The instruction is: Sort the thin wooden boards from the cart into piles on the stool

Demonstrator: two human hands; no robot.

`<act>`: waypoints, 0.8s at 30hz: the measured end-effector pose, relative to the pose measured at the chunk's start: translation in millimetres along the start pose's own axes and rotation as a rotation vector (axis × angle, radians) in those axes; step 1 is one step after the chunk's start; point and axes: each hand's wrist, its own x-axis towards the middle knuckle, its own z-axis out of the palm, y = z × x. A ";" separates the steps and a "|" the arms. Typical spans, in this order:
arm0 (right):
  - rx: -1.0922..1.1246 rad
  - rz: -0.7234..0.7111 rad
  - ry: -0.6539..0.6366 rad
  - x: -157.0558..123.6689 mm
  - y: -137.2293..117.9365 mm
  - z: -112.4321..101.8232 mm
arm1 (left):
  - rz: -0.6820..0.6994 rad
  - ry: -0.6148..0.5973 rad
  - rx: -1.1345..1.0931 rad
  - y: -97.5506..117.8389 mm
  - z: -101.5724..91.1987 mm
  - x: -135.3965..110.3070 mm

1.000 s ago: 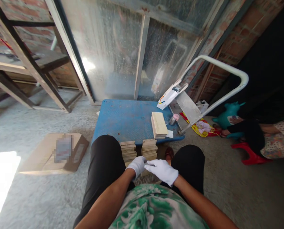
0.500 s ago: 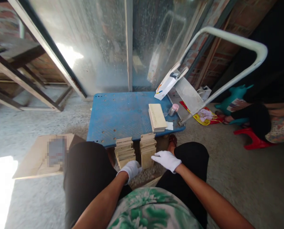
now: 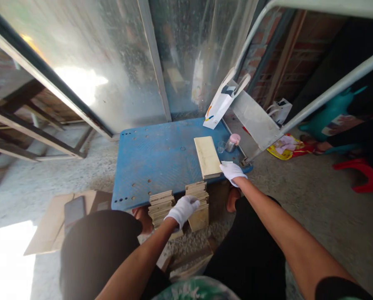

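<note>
Gloved hands at wooden tile stacks beside a blue platform cart.

Landmark: the blue cart deck [image 3: 161,156]. Left of its near corner, a flattened cardboard box [image 3: 53,223] lies on the concrete floor. Against its near edge stand two stacks of wooden tiles [image 3: 161,204]; the left hand [image 3: 182,209] rests between them, fingers curled together on the right stack's top edge. On the deck's near right part lies a flat tile stack [image 3: 207,156]; the right hand [image 3: 233,171] touches its near corner, fingers bent downward, grip unclear. Behind this stack stands a small pink-lidded jar [image 3: 233,142], contents indiscernible. At the far right corner leans a white paper bag [image 3: 219,106], its interior hidden.
</note>
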 end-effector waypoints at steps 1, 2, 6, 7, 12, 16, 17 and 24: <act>0.003 0.010 -0.007 5.1 1.5 2.1 | -0.003 0.031 -0.054 9.0 0.7 12.3; 0.003 0.021 -0.021 9.1 2.7 4.9 | -0.007 0.054 -0.107 16.8 1.9 24.1; -0.003 0.050 -0.090 17.4 3.0 16.8 | -0.066 0.076 -0.312 36.9 8.8 61.5; -0.003 0.051 -0.099 18.6 1.9 18.4 | -0.084 0.063 -0.362 39.9 10.6 68.1; 0.005 0.051 -0.110 24.3 -5.1 15.4 | -0.176 -0.081 -0.628 48.4 17.3 89.7; 0.019 0.048 -0.121 26.3 -7.4 12.7 | -0.219 -0.221 -0.837 50.9 19.2 101.1; 0.022 0.050 -0.124 26.3 -7.5 13.2 | -0.226 -0.255 -0.875 51.2 19.2 103.4; 0.042 0.087 -0.141 25.0 -5.3 18.0 | -0.276 -0.297 -1.001 53.5 19.9 109.4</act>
